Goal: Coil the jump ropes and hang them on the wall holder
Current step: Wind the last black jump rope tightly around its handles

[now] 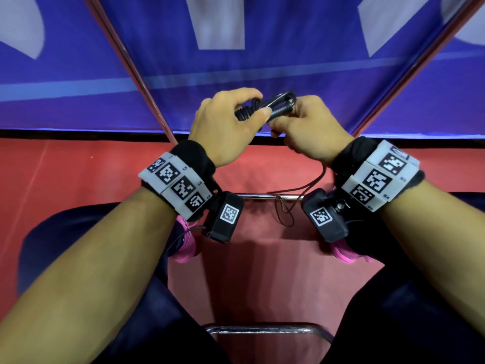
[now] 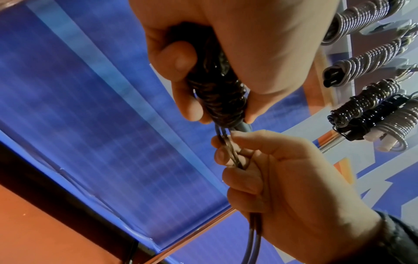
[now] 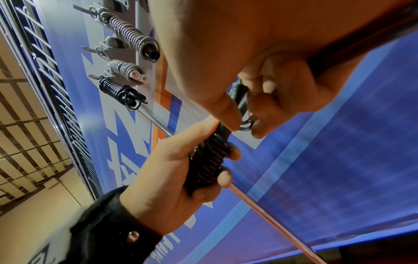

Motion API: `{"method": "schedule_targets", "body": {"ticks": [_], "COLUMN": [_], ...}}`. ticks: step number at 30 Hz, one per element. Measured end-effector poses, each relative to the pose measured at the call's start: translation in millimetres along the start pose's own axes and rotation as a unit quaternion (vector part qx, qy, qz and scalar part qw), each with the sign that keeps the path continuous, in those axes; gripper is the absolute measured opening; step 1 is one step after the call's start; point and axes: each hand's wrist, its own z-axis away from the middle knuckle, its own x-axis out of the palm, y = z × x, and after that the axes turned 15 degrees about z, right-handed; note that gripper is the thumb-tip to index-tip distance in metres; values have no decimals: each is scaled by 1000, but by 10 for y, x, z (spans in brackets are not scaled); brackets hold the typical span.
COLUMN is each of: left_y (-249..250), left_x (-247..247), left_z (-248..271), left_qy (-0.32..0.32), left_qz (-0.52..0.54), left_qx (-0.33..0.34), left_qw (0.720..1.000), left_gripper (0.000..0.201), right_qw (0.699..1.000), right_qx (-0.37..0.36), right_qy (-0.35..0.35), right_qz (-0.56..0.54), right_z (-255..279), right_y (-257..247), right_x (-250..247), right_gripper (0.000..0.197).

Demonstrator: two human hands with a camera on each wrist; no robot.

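Black wrist cuffs (image 1: pixel 194 154), grey coded tags (image 1: pixel 175 185)

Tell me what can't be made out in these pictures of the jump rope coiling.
Handles of the black jump rope: mostly buried under coils and the left hand in every view.
Wall holder: absent from head view, cut by frame edges in wrist views; free hook unclear.
Banner lettering: head view, blurred, cropped at top.

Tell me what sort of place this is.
Probably a sports hall or gym storage corner: a red sports floor, a blue printed banner across the wall, and coiled jump ropes hung on a row of wall hooks.
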Motion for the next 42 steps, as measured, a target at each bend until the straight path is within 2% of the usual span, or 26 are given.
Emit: {"method": "schedule_targets", "body": {"ticks": [3, 8, 13, 16, 23, 30, 33, 38, 40, 42], "left_y": [-6, -23, -77, -88, -89, -75, -56, -87, -135, -174], "left_x": [3, -13, -24, -26, -19, 37, 34, -54, -68, -17], "left_z": [-4, -13, -24, -32, -11, -13, -16, -78, -96, -80], "left_qy": [-1, -37, -73, -83, -74, -25, 1, 31, 19, -10], "left_qz": [0, 4, 22, 18, -40, -41, -34, -74, -113, -149], "left_qx": [1, -4, -7, -10, -4, -12, -12, -33, -49, -62], "left_qw": [1000, 999, 997, 996, 996, 999, 999, 996, 992, 987], "left_gripper": [40, 38, 52, 47, 36, 30, 29, 28, 29, 31], "right_qw": [1000, 994, 999, 1000, 999, 1000, 999, 989, 974, 956], "right_qx": [-8, 5, 4, -11, -30, -16, -29, -35, -65, -105], "right_qy": [1, -14, -9, -8, 9, 3, -13, -18, -3, 2], "right_qz": [-7, -106, -45, -27, 34, 20, 17, 141, 217, 275], "right_z": [50, 81, 2, -14, -57, -49, 0, 40, 64, 89], "right_y": [-44, -109, 5, 58, 122, 88, 43, 76, 78, 62], "right_x": [-28, -63, -41, -8, 51, 54, 22, -10, -5, 41], "right_gripper": [21, 36, 51, 49, 51, 55, 47, 19, 8, 7]}}
